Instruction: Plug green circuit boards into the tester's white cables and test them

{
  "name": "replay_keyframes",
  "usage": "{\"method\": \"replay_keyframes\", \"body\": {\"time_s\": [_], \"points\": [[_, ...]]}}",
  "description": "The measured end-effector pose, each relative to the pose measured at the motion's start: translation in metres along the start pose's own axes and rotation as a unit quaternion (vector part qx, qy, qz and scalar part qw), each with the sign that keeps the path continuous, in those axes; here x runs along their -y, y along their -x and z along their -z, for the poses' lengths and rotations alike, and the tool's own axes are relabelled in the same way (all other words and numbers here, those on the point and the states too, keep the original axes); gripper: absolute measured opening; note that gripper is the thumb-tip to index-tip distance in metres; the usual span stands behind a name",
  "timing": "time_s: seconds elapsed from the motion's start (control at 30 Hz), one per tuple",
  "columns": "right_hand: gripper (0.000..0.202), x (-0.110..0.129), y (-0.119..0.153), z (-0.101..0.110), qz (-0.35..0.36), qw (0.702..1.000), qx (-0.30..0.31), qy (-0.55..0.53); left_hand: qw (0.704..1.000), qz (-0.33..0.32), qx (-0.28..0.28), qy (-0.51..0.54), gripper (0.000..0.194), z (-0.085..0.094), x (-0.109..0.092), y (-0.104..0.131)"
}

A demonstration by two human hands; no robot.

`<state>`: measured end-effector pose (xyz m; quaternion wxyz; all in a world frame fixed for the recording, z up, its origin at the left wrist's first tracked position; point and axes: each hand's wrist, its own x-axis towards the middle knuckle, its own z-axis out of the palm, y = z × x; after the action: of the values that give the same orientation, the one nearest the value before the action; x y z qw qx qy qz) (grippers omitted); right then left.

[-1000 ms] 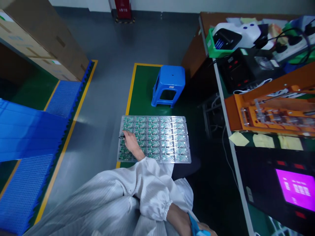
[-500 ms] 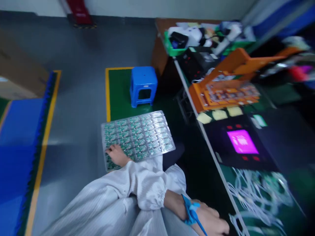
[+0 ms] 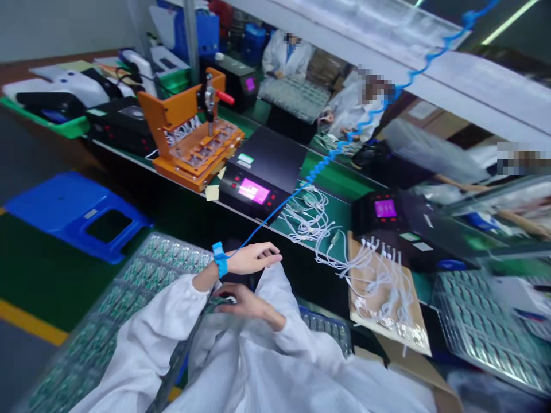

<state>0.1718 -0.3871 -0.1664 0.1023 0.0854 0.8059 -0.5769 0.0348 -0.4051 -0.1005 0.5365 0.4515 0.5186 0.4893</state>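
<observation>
My left hand (image 3: 253, 258), with a blue wrist strap (image 3: 220, 260), reaches across toward the bench edge. Its fingers are loosely bent and apart, with nothing visible between them. Just below it, my right hand (image 3: 246, 303) points left over my lap, its fingers curled round something small and greenish that I cannot make out. A clear tray of green circuit boards (image 3: 133, 287) lies at the left, partly under my left sleeve. White cables (image 3: 307, 221) lie coiled on the bench beyond my hands.
A blue stool (image 3: 77, 209) stands at the left. On the bench are an orange fixture (image 3: 198, 155), black boxes with lit screens (image 3: 253, 191) and cables on brown cardboard (image 3: 383, 287). Another board tray (image 3: 491, 327) is at the right. A coiled blue cord (image 3: 361, 129) crosses overhead. Co-workers sit opposite.
The view has swung right toward the bench and co-workers. My right hand has left the tray's boards and is now curled near my lap. My left hand is now above it.
</observation>
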Motion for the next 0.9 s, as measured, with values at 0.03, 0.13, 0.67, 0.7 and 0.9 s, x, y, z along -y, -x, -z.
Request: {"method": "replay_keyframes", "body": {"time_s": [0.03, 0.13, 0.67, 0.7, 0.9], "points": [[0.029, 0.001, 0.021, 0.024, -0.024, 0.999, -0.028, -0.032, 1.000, 0.023, 0.011, -0.011, 0.052, 0.003, 0.003, -0.006], [0.033, 0.016, 0.077, 0.080, -0.062, 0.988, -0.135, -0.039, 0.992, 0.096, 0.082, -0.030, 0.061, -0.002, 0.010, -0.027], [0.033, 0.024, 0.154, 0.144, -0.075, 0.929, -0.342, 0.119, 0.885, 0.179, 0.319, 0.288, 0.054, -0.096, 0.031, -0.110], [0.032, 0.022, 0.157, 0.145, -0.052, 0.919, -0.365, 0.138, 0.882, 0.188, 0.308, 0.303, 0.052, -0.098, 0.029, -0.114], [0.026, 0.000, 0.186, 0.169, -0.048, 0.845, -0.511, 0.152, 0.895, 0.188, 0.193, 0.355, 0.043, -0.109, 0.019, -0.135]]}}
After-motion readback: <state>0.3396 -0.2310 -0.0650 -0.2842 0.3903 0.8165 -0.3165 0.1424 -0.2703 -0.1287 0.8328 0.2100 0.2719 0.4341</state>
